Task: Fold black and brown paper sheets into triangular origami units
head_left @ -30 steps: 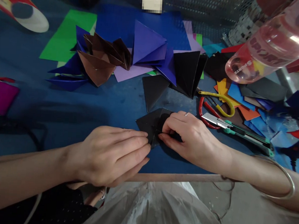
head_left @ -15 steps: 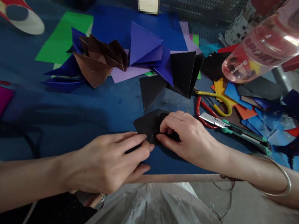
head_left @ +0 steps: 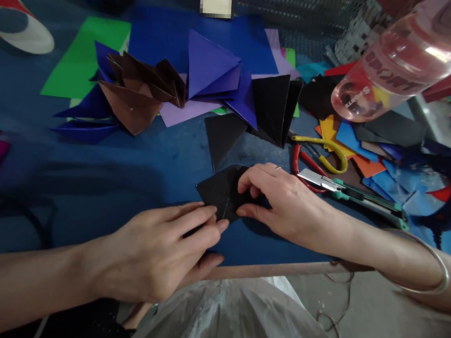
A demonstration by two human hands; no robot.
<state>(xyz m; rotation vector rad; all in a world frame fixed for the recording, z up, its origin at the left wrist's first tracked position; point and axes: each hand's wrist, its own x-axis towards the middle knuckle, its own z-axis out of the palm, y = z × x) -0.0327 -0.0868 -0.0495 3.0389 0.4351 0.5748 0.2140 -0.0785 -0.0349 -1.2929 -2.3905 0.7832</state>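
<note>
A small piece of folded black paper lies on the blue table in front of me, with creases meeting near its middle. The fingertips of my left hand hold down its lower edge, while the thumb rests lower and apart. My right hand is curled over the paper's right side, thumb and fingers closed on it; that part is mostly hidden. Just beyond the paper lies a flat black paper triangle. Behind that stands a folded black paper piece with several layers.
Brown folded paper and purple folded paper sit at the back over coloured sheets. To the right are scissors, a box cutter, paper scraps and a pink bottle. A roll of tape is far left.
The view has shifted slightly. My right fingers have loosened a little and uncovered more of the folded black paper's middle crease; my left hand stays at its lower edge.
</note>
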